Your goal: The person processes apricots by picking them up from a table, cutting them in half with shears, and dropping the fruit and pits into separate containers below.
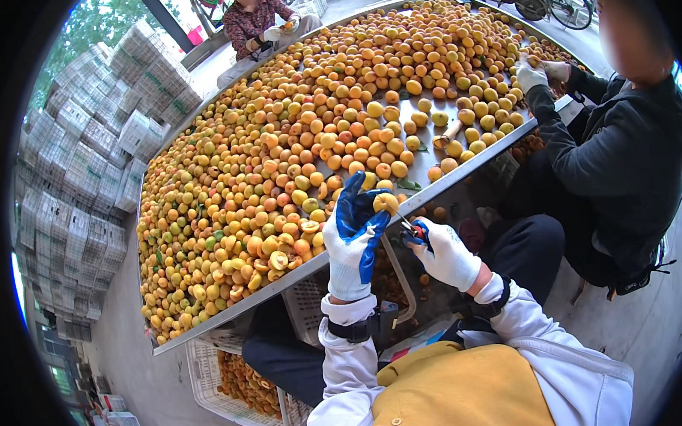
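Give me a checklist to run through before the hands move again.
1. Left hand and right hand gloved: ok.
2. Fruit held: ok, in the left hand's fingers.
3. Tool held: ok, in the right hand.
4. Tool tip clear of the left hand's fingers: cannot tell; too small.
5. Neighbour's hands clear: ok, well apart at the right.
6. Crate with room left: cannot tell, partly hidden.

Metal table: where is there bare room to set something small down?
The table has a small bare patch beside the green leaf, between the near rim and scattered apricots; narrower gaps show farther in. Left of the left hand, apricots crowd up to the rim.
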`<state>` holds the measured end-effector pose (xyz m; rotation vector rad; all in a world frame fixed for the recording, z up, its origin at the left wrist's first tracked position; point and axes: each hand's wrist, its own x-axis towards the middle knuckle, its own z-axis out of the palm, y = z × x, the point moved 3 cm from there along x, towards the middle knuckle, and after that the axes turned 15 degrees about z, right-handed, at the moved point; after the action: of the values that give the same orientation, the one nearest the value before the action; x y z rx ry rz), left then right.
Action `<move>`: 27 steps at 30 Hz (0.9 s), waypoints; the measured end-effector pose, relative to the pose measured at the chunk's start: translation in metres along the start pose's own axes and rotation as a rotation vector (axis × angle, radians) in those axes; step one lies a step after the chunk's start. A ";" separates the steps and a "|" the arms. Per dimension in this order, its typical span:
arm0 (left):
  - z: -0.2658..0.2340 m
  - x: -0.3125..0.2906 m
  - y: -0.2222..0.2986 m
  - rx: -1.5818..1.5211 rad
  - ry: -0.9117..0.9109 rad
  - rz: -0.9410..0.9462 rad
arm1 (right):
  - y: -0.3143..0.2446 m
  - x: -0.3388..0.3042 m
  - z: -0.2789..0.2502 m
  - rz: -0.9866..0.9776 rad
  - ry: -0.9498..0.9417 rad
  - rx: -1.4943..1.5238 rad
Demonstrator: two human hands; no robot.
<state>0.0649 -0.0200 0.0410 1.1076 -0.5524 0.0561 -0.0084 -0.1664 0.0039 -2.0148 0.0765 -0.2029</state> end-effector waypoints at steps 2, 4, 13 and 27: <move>0.005 -0.003 -0.008 -0.008 0.010 0.000 | 0.005 0.002 0.005 -0.009 0.036 0.022; 0.008 -0.005 -0.018 -0.125 0.055 0.003 | 0.008 0.005 0.006 -0.031 0.066 0.054; 0.011 -0.019 -0.052 -0.239 0.092 -0.119 | 0.022 0.011 0.015 -0.009 0.116 0.029; 0.008 -0.015 -0.046 -0.263 0.072 -0.186 | 0.035 -0.001 0.027 0.604 -0.622 1.140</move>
<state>0.0627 -0.0450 -0.0012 0.8921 -0.3781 -0.1346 -0.0034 -0.1573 -0.0393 -0.7838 0.1308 0.6397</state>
